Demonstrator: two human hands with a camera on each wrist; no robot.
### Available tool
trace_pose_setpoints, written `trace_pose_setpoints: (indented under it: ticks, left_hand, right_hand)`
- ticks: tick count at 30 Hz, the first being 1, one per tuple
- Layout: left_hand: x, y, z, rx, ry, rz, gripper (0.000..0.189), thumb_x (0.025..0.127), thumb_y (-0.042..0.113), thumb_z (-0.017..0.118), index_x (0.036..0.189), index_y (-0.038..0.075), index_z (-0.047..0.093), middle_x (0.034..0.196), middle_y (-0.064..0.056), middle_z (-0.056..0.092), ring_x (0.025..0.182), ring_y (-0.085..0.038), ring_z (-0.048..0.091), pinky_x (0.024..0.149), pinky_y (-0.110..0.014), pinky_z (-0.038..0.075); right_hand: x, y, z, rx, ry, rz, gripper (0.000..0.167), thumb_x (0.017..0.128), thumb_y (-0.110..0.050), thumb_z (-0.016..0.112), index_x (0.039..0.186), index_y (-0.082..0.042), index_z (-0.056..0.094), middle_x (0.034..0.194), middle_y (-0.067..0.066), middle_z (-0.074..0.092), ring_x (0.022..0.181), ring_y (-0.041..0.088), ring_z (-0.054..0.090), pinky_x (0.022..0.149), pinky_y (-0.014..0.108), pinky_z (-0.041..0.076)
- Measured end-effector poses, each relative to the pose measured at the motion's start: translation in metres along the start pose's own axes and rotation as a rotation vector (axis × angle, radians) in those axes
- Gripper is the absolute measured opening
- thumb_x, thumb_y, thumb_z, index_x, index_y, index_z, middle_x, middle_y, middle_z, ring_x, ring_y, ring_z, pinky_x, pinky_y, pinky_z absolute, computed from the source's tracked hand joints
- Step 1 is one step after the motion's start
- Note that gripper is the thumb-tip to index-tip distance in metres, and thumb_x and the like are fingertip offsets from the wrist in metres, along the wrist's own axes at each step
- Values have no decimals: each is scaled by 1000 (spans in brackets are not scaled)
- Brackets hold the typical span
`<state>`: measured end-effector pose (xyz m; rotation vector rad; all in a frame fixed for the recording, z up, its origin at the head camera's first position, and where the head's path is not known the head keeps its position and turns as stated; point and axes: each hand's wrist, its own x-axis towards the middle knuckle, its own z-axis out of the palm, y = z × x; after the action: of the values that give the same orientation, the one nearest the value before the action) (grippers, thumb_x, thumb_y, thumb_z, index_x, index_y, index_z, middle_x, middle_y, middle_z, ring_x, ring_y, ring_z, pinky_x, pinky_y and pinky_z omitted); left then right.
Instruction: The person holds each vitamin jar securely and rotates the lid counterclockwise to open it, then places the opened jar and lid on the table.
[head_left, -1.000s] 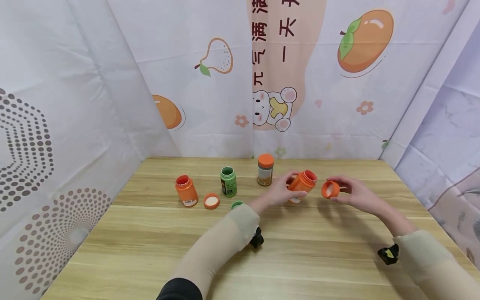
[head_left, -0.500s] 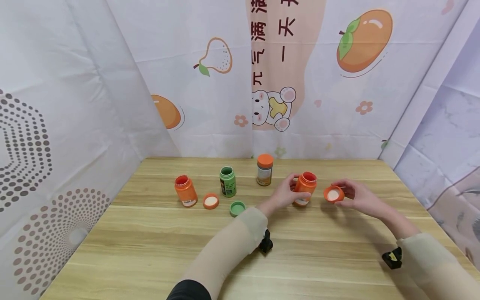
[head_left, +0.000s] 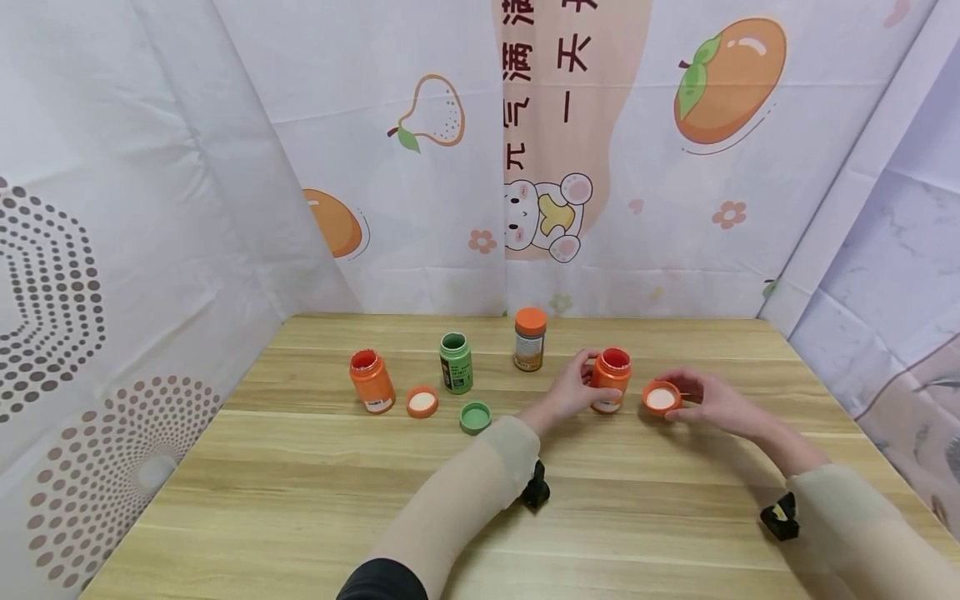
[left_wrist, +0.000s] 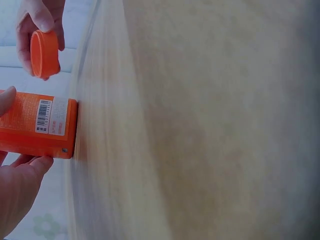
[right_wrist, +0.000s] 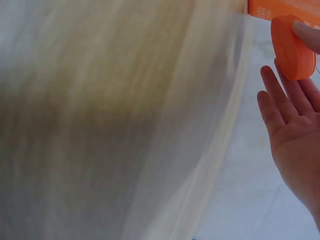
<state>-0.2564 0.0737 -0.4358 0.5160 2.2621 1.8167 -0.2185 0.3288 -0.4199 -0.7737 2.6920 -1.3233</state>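
My left hand point(head_left: 567, 390) grips an uncapped orange jar point(head_left: 612, 382) by its side, thumb in front. The jar is upright, its red-rimmed mouth facing up; in the left wrist view its barcode label point(left_wrist: 44, 116) shows and its base meets the wooden surface. Just right of it, my right hand point(head_left: 712, 404) pinches an orange lid point(head_left: 662, 398) between thumb and fingers, white inside tipped upward. In the right wrist view the lid point(right_wrist: 290, 50) is seen edge-on above the palm, apart from the jar.
Left on the table point(head_left: 315, 517) stand an open orange jar point(head_left: 372, 383) and an open green jar point(head_left: 457, 365). An orange lid point(head_left: 422, 402) and a green lid point(head_left: 476, 417) lie near them. Behind my left hand is an orange-capped jar point(head_left: 529, 343). A printed curtain point(head_left: 420, 208) hangs behind.
The jar in my left hand has gone from tilted to upright and lower. My right hand has turned the lid's white inside upward and lowered it slightly. The green lid has come into fuller view.
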Motion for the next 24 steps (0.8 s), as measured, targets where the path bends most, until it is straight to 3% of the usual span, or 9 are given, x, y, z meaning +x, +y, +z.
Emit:
trace_pose_setpoints:
  ticks: [9, 13, 24]
  left_hand:
    - [-1, 1, 2, 12, 15, -10, 58, 80, 10, 80, 131, 14, 53, 118, 2, 61, 109, -13, 58, 95, -29, 44]
    - [-2, 2, 2, 16, 24, -19, 58, 80, 11, 81, 131, 16, 53, 117, 2, 62, 108, -13, 58, 94, -29, 45]
    - [-1, 3, 3, 38, 34, -30, 58, 80, 12, 81, 131, 17, 54, 117, 4, 61, 106, -12, 58, 93, -28, 45]
  right_hand:
    - [3, 2, 4, -73, -31, 24, 55, 76, -10, 83, 122, 6, 58, 115, 20, 63, 106, 24, 59, 84, 26, 48]
    - [5, 2, 4, -44, -63, 39, 55, 77, -11, 83, 122, 7, 57, 116, 21, 62, 106, 32, 59, 83, 30, 50]
    - [8, 10, 5, -27, -142, 49, 53, 79, -11, 81, 123, 6, 57, 118, 20, 61, 105, 30, 58, 84, 34, 50]
